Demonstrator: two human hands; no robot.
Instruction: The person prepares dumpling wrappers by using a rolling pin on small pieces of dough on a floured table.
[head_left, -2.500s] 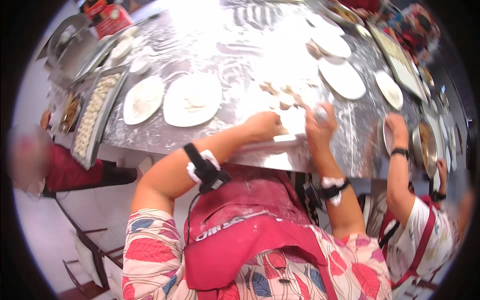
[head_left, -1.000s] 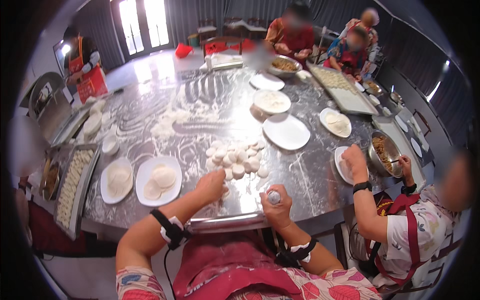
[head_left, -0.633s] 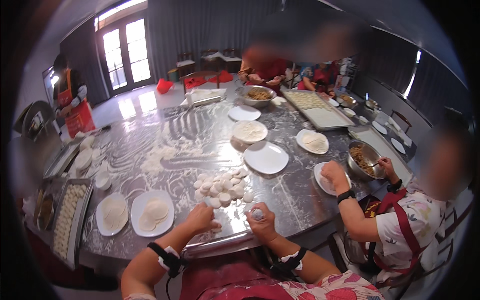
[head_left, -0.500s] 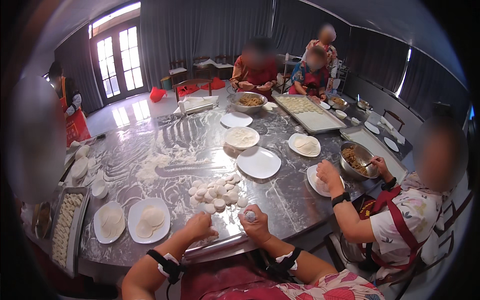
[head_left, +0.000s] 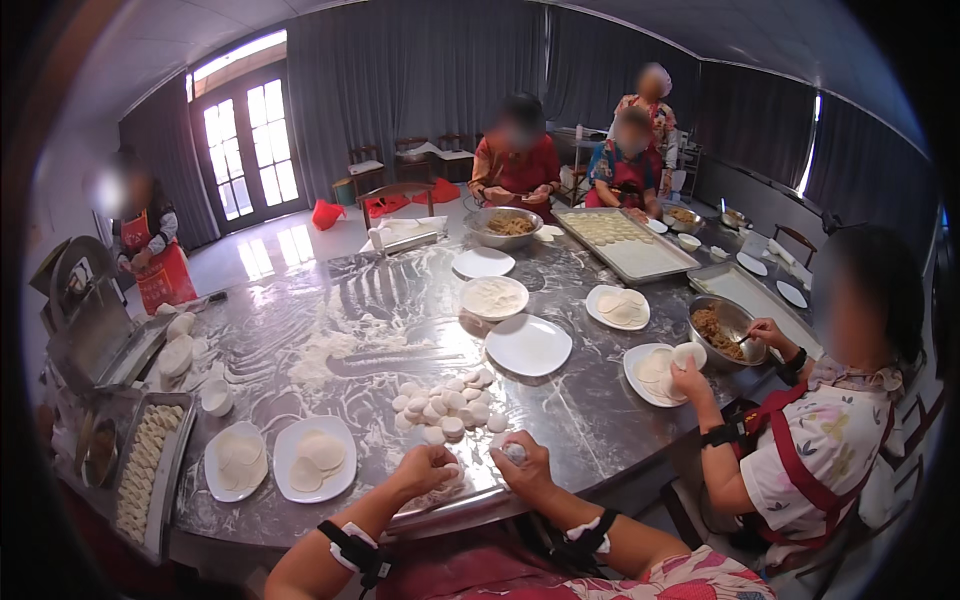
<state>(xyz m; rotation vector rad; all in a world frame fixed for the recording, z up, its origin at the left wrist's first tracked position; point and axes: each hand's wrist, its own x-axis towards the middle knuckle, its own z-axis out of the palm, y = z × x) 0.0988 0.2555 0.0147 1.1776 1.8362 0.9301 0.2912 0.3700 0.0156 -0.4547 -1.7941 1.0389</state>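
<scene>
A small dough piece [head_left: 513,453] is gripped in the right hand [head_left: 522,467], fingers curled round it, just above the near edge of the grey floured table [head_left: 330,330]. The left hand [head_left: 425,468] is loosely clenched w/ fingertips on a dough bit at the table edge; whether it's truly grasped can't be told. A pile of dough lumps [head_left: 445,405] is seen just beyond both hands. Two white plates w/ flat wrappers [head_left: 282,460] sit to the left. At right, a wrapper [head_left: 688,356] is held by another person.
</scene>
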